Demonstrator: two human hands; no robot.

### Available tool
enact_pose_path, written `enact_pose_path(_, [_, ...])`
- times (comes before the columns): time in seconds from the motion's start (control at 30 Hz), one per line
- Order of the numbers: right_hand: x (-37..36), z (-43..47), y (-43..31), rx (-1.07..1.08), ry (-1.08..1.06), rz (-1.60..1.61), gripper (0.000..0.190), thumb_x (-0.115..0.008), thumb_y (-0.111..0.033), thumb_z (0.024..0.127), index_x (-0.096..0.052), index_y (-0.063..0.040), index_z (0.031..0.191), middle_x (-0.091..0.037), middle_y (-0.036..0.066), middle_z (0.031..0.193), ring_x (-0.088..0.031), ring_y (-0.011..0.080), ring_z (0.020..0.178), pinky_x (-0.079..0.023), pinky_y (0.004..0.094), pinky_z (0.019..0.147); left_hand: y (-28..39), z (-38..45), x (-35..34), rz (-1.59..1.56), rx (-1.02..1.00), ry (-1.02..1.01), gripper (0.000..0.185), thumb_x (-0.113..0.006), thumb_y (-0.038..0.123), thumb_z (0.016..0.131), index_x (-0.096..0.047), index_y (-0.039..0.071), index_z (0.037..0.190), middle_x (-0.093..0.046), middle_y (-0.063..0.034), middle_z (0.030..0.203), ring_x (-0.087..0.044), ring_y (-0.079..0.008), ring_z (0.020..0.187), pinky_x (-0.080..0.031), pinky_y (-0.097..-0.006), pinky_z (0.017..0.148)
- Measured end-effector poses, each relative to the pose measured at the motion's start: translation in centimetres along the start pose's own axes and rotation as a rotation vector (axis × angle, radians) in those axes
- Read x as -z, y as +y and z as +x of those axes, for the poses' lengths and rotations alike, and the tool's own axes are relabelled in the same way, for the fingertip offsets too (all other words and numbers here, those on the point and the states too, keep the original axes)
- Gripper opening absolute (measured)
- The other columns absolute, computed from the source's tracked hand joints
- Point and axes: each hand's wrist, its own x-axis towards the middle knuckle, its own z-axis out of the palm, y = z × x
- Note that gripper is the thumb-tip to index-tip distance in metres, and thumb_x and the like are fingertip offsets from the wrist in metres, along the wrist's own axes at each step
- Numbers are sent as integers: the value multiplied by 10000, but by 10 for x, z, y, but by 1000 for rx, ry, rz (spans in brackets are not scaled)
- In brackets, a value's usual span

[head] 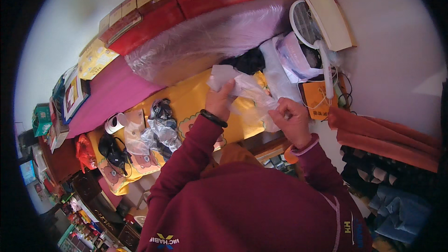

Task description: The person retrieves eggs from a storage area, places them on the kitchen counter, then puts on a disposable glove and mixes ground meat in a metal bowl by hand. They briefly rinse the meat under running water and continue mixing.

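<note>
A thin translucent plastic bag (250, 85) stretches between my two hands, with a pale flat piece (222, 74) at its left end. My left hand (221, 99), a dark bangle at its wrist, grips that end between thumb and fingers. My right hand (292, 120) pinches the bag's other end with its fingers curled. Beneath both hands lies a yellow patterned cloth (190, 98). Whether anything is inside the bag cannot be told. Beyond my right hand lies another translucent plastic bag (280, 77).
Crumpled silver-grey plastic (164, 129), a black bag (112, 148) and a white roll-shaped object (115, 123) lie at left. Plastic-wrapped bedding (210, 38) runs along the back. A white electric racket (327, 66) and orange box (316, 99) stand right, near a rust-coloured cloth (385, 138).
</note>
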Motion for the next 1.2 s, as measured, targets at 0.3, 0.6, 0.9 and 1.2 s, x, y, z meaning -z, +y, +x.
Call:
enact_pose_path(0.3, [27,10,-9,-423,157,536,181,-526,-109,933,-566,-47,1098,-519,-42,761,-454,16,618,-416,158,640,8,-5,41,354,-82,131,281,-668,198,900,-624,0,1095,-676,-66,973,-648,-167,855,-525,-309,743])
enact_pose_path(0.6, [6,26,-13,-448,239,800,399,-438,-275,1036,-501,-15,1332,-406,-83,711,-365,11,628,-318,161,586,22,-64,55,1039,-181,-7,358,-613,305,927,-627,-43,1007,-667,-134,807,-621,-168,722,-495,-324,687])
enact_pose_path(0.9, [-37,58,-34,-289,-237,847,452,-468,-291,1025,-447,-46,1405,-472,-76,707,-422,18,631,-346,192,546,49,-103,49,1173,-231,97,271,-597,202,908,-596,-30,769,-568,-124,724,-531,-174,627,-424,-339,599])
enact_pose_path(1.2, [-136,67,-79,-416,-468,814,468,-521,-39,930,-439,-41,1392,-543,38,1276,-552,70,1028,-459,223,881,86,-160,70,969,-433,174,356,-645,52,791,-592,24,1142,-647,-116,960,-630,-228,825,-494,-315,776])
